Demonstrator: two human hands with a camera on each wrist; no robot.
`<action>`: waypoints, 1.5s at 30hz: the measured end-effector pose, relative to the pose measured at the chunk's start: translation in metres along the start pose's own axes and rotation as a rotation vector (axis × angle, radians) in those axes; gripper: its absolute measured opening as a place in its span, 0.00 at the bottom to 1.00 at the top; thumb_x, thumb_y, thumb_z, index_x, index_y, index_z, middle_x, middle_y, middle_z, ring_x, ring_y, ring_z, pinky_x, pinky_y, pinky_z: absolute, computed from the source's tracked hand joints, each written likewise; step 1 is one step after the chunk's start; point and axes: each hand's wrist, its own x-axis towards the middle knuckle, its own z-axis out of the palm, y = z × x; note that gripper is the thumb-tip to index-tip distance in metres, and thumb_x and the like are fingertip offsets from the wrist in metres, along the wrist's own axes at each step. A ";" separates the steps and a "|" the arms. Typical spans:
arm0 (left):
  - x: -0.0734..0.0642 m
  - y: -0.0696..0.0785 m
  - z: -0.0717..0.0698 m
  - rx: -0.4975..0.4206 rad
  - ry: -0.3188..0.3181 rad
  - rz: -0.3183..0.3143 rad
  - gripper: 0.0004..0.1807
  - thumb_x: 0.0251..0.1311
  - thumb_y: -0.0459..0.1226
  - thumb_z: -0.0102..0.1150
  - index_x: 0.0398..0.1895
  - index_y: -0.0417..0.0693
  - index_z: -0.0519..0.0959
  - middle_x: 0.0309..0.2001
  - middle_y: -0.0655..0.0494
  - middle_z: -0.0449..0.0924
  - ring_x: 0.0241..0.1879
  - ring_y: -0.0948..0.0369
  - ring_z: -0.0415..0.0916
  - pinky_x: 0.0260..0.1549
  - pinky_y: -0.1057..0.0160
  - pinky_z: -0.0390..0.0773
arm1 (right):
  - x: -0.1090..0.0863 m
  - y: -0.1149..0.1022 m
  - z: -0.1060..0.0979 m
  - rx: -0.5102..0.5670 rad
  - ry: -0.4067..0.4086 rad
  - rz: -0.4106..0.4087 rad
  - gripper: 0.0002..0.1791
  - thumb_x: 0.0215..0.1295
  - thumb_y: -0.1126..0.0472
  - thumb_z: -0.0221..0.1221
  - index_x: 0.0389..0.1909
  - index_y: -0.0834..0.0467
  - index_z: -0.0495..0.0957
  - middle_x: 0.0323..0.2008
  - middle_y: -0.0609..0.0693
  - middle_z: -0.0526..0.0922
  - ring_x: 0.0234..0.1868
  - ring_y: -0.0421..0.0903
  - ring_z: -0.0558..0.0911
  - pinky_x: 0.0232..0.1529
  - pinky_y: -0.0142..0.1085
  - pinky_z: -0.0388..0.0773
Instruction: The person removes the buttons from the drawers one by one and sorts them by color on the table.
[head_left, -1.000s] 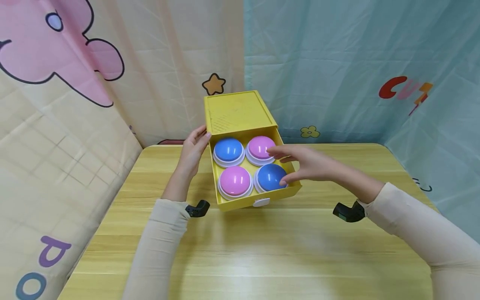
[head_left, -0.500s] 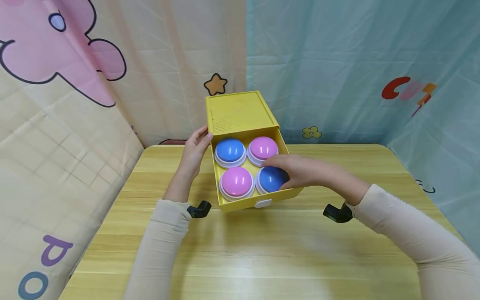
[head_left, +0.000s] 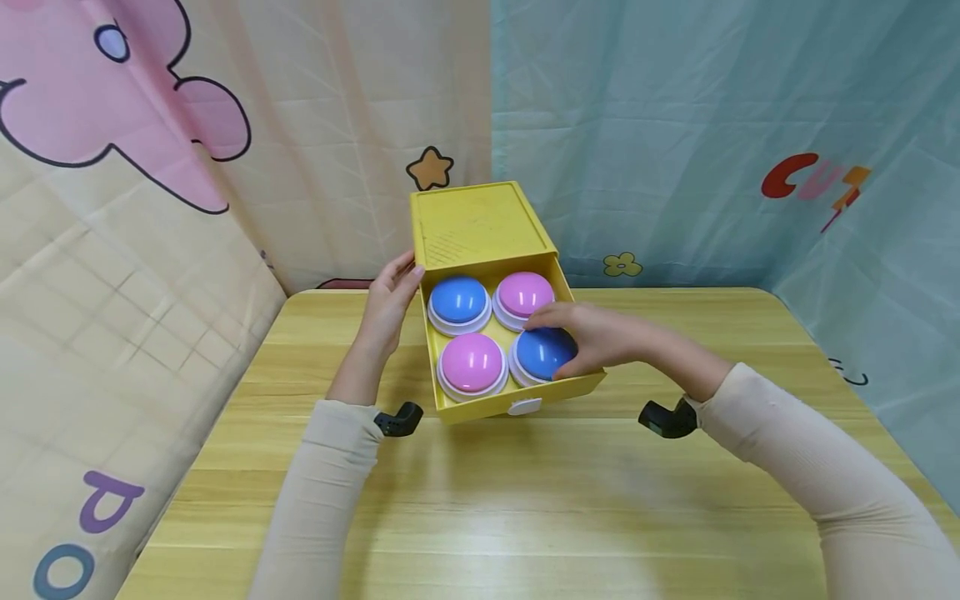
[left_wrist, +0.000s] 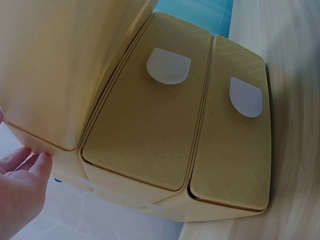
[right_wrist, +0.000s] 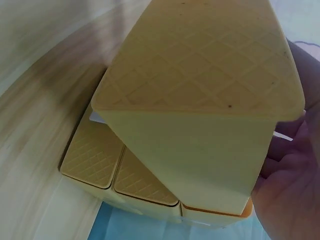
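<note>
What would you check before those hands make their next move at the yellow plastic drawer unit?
1. Yellow plastic top drawer open: ok.
2. Left hand touching the yellow plastic drawer unit: ok.
3. Right hand curled around the near-right shiny blue dome with its white round base: ok.
4. Grip firm: cannot tell.
5. Dome out of the drawer: not ok, it's inside.
6. Both lower yellow rectangular drawers closed: ok.

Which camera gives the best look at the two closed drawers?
The left wrist view: both closed drawers face it, white handles showing. The right wrist view shows only parts, behind the open drawer; the head view shows neither.
</note>
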 end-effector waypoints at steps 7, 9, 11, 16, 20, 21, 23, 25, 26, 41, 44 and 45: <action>-0.001 0.002 0.001 0.019 -0.004 -0.003 0.28 0.64 0.37 0.49 0.64 0.36 0.58 0.63 0.45 0.58 0.61 0.58 0.57 0.57 0.65 0.60 | -0.002 0.002 -0.007 0.101 0.101 -0.018 0.34 0.45 0.58 0.68 0.55 0.62 0.70 0.56 0.58 0.68 0.55 0.54 0.66 0.50 0.45 0.70; -0.003 0.005 0.002 0.018 -0.009 -0.010 0.28 0.64 0.37 0.48 0.65 0.36 0.57 0.63 0.44 0.57 0.61 0.57 0.56 0.57 0.64 0.59 | -0.003 0.000 -0.012 0.107 0.131 -0.018 0.34 0.45 0.58 0.68 0.55 0.62 0.70 0.56 0.58 0.68 0.54 0.54 0.67 0.49 0.46 0.70; -0.003 0.005 0.001 0.016 -0.008 -0.014 0.28 0.64 0.37 0.48 0.65 0.36 0.57 0.64 0.45 0.57 0.62 0.57 0.56 0.58 0.64 0.59 | -0.004 -0.003 -0.017 0.103 0.154 -0.009 0.34 0.45 0.58 0.68 0.55 0.62 0.70 0.56 0.58 0.68 0.53 0.54 0.67 0.48 0.45 0.71; 0.000 0.000 -0.003 0.027 0.004 -0.018 0.28 0.64 0.39 0.49 0.65 0.39 0.57 0.64 0.47 0.57 0.62 0.59 0.56 0.58 0.64 0.58 | -0.012 -0.007 -0.030 0.112 0.220 0.037 0.35 0.45 0.58 0.69 0.56 0.60 0.70 0.56 0.57 0.67 0.54 0.53 0.67 0.48 0.47 0.71; 0.000 0.000 -0.003 0.031 0.003 -0.010 0.29 0.64 0.39 0.49 0.65 0.38 0.57 0.64 0.46 0.57 0.62 0.58 0.56 0.58 0.63 0.58 | -0.025 -0.005 -0.040 0.127 0.293 0.049 0.34 0.45 0.60 0.69 0.56 0.61 0.70 0.55 0.57 0.68 0.54 0.54 0.66 0.47 0.50 0.71; 0.000 0.000 -0.003 0.029 0.003 -0.009 0.28 0.64 0.39 0.49 0.65 0.38 0.57 0.64 0.46 0.57 0.62 0.58 0.56 0.58 0.63 0.58 | -0.030 -0.004 -0.043 0.133 0.310 0.055 0.34 0.45 0.61 0.69 0.56 0.62 0.70 0.55 0.57 0.68 0.54 0.55 0.66 0.46 0.51 0.72; 0.000 -0.001 -0.004 0.026 0.002 -0.009 0.28 0.64 0.39 0.49 0.65 0.38 0.57 0.64 0.46 0.57 0.62 0.58 0.56 0.58 0.63 0.58 | -0.039 -0.001 -0.046 0.139 0.342 0.076 0.34 0.44 0.63 0.69 0.56 0.63 0.70 0.55 0.58 0.67 0.54 0.56 0.66 0.45 0.54 0.71; -0.001 -0.001 -0.004 0.022 0.005 -0.010 0.28 0.64 0.38 0.49 0.65 0.38 0.57 0.63 0.46 0.57 0.62 0.59 0.56 0.58 0.64 0.58 | -0.049 0.003 -0.047 0.143 0.376 0.111 0.34 0.44 0.65 0.69 0.56 0.64 0.69 0.56 0.58 0.67 0.53 0.57 0.66 0.45 0.55 0.71; -0.001 -0.001 -0.004 0.023 0.005 -0.012 0.28 0.64 0.39 0.49 0.65 0.38 0.57 0.63 0.46 0.57 0.62 0.59 0.56 0.58 0.64 0.59 | -0.054 0.005 -0.047 0.143 0.392 0.129 0.34 0.44 0.66 0.69 0.56 0.64 0.69 0.56 0.58 0.67 0.53 0.57 0.66 0.44 0.56 0.71; 0.000 -0.001 -0.001 0.010 0.002 0.007 0.27 0.64 0.37 0.49 0.64 0.36 0.58 0.62 0.45 0.59 0.60 0.58 0.58 0.57 0.65 0.60 | -0.118 0.069 0.005 0.147 0.473 0.381 0.35 0.46 0.62 0.68 0.57 0.67 0.67 0.56 0.65 0.65 0.52 0.64 0.65 0.42 0.61 0.68; 0.000 -0.001 0.000 0.014 0.002 0.010 0.27 0.64 0.37 0.49 0.64 0.36 0.58 0.62 0.46 0.60 0.60 0.58 0.58 0.57 0.65 0.61 | -0.125 0.082 0.023 0.178 0.471 0.420 0.36 0.47 0.61 0.68 0.57 0.68 0.66 0.56 0.67 0.64 0.53 0.66 0.64 0.43 0.62 0.67; -0.001 -0.001 0.000 0.014 0.002 0.010 0.27 0.64 0.37 0.49 0.64 0.36 0.58 0.62 0.45 0.60 0.60 0.58 0.58 0.57 0.65 0.60 | -0.126 0.086 0.029 0.182 0.466 0.435 0.36 0.47 0.61 0.68 0.57 0.68 0.66 0.56 0.67 0.64 0.53 0.67 0.64 0.43 0.61 0.67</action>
